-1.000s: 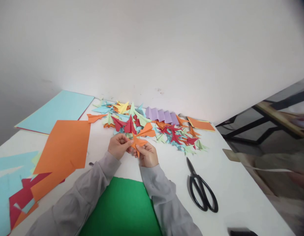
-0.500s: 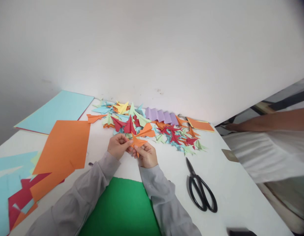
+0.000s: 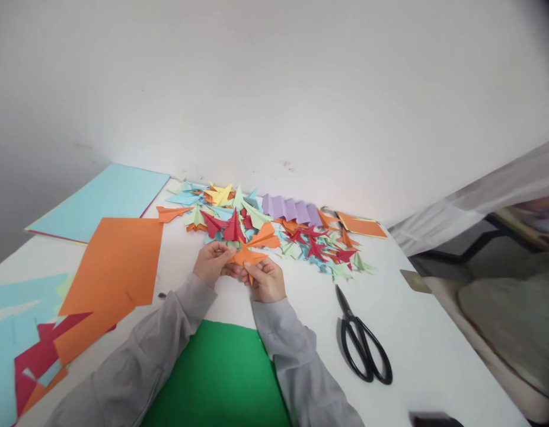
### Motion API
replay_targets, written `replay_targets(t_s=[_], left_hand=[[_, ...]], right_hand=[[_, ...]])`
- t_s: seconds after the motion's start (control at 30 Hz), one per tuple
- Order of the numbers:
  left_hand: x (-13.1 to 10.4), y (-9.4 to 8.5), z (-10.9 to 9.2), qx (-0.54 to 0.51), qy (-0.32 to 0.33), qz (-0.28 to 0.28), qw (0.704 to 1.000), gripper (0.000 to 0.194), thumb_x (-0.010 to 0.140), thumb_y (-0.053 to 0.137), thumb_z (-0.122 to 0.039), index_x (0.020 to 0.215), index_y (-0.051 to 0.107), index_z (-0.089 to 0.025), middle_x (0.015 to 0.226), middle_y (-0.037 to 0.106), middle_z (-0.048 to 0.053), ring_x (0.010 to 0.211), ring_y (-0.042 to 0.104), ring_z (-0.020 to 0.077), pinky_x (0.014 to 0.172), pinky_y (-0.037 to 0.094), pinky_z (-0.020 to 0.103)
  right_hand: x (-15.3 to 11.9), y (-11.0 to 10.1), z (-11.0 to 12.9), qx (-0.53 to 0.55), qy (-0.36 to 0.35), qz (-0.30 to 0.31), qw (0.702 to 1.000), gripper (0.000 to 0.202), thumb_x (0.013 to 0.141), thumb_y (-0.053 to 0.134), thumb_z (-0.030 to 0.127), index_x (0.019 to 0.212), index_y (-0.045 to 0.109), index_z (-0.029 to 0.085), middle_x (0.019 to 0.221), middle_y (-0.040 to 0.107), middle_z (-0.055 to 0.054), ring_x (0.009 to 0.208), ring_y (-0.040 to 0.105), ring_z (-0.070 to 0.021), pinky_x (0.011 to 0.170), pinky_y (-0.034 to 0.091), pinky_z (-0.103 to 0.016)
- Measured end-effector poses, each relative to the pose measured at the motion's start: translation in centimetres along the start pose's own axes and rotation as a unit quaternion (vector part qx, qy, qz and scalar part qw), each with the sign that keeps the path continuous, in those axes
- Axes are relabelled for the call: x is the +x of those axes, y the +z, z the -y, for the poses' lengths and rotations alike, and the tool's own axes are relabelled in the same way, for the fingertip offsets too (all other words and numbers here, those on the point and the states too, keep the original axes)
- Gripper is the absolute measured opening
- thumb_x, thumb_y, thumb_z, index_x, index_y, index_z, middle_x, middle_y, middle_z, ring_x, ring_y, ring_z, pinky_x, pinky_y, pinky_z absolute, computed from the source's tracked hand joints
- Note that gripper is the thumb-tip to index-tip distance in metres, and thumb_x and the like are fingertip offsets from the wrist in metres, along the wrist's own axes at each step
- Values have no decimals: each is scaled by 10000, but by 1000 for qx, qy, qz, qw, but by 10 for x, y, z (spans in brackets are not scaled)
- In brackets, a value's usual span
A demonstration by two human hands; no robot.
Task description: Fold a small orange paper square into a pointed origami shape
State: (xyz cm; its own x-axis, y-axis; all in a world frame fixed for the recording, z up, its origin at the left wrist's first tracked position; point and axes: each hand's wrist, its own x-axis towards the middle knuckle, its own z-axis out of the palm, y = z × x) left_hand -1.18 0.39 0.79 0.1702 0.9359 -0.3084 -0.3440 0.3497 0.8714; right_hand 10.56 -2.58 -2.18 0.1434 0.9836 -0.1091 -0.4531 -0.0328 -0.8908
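Note:
Between both hands, above the white table, is a small folded orange paper plane (image 3: pixel 248 256) with its wings spread. My left hand (image 3: pixel 213 263) is closed in a pinch on its left wing. My right hand (image 3: pixel 268 280) pinches its lower right part between thumb and fingers. Just beyond lies a pile of folded paper planes, among them a red plane (image 3: pixel 233 226), another orange plane (image 3: pixel 264 236) and a yellow plane (image 3: pixel 220 194). Under my forearms a green sheet (image 3: pixel 221 373) covers the front of the table.
Black-handled scissors (image 3: pixel 361 341) lie to the right, points away from me. Orange sheets (image 3: pixel 114 261), light blue sheets (image 3: pixel 103 201) and cut scraps spread on the left. A pleated purple paper (image 3: pixel 290 210) and an orange stack (image 3: pixel 362 226) lie by the wall (image 3: pixel 274 107).
My left hand's pinch has moved slightly left along the orange plane, whose wings show more openly. At the right, the other person's arm has left the view and their white clothing has moved farther back.

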Motion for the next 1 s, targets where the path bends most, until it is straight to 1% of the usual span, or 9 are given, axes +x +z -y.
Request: replay_targets(t_s=[0.07,0.27,0.43,0.53,0.7,0.83,1.0], left_hand=[[-1,0,-1,9,-7,4,1000,429,462,767,-379,645,456,-148,413,566,-24,358,550,126,358,469,229],[-2,1,-2,33,5,38,999,458,379,802,-337,617,467,-135,408,572,-19,352,526,99,357,454,206],[-1,1,-1,31,17,38,999,449,375,803,-323,610,469,-136,383,554,-30,338,512,94,347,438,199],[-1,0,0,24,9,38,999,436,392,800,-323,613,475,-134,395,560,-29,343,515,94,354,443,204],[-1,-1,1,32,6,59,998,419,408,798,-314,636,504,-122,431,589,-14,366,524,90,375,454,209],[0,-1,2,29,23,54,998,427,396,800,-318,632,503,-120,425,588,-11,356,516,86,372,449,205],[0,-1,3,25,34,45,998,427,383,803,-310,615,494,-128,403,568,-27,334,503,85,351,430,198]], right_hand=[[0,0,0,1,0,-1,1000,176,562,725,245,656,610,151,432,605,14,335,499,-99,345,367,-206],[0,0,0,3,0,4,1000,163,562,724,237,643,610,154,444,612,12,345,500,-101,347,362,-214],[0,-1,0,6,7,6,1000,156,570,718,232,648,607,155,451,615,3,353,503,-107,348,361,-218],[0,0,1,9,7,7,1000,163,560,722,231,634,601,150,444,608,5,344,499,-104,342,355,-211],[0,1,2,13,7,7,1000,166,552,721,236,607,592,147,425,598,8,338,499,-102,341,355,-205],[0,2,3,20,15,7,1000,187,558,723,261,609,583,149,432,600,6,337,498,-102,337,350,-204],[-1,2,3,15,13,12,1000,201,614,694,322,637,590,151,454,606,3,348,507,-103,336,356,-207]])
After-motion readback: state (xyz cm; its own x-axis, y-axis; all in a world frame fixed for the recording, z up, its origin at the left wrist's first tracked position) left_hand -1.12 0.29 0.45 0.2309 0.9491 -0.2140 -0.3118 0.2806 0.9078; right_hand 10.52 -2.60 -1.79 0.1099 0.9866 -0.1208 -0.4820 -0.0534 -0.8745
